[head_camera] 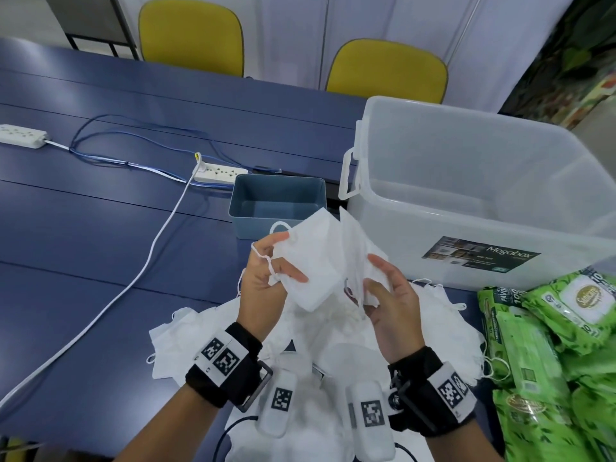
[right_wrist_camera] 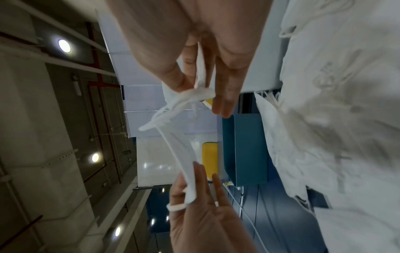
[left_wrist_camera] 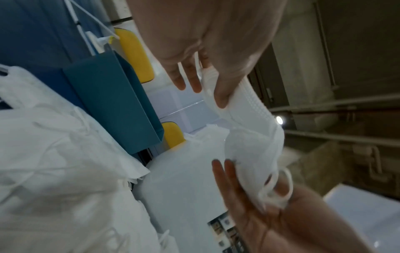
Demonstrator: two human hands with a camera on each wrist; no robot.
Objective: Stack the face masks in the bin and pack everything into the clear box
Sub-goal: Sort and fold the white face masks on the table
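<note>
Blue table (head_camera: 100, 228) below both hands: left hand (head_camera: 266, 278) and right hand (head_camera: 390, 295) pinch soft, light white folded masks (head_camera: 320, 261); better grip at edges.

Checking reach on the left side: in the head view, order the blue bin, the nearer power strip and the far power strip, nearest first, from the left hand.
From the left hand:
1. Blue bin, just beyond the hand.
2. Nearer power strip, behind the bin, to its left.
3. Far power strip, at the table's far left.
</note>
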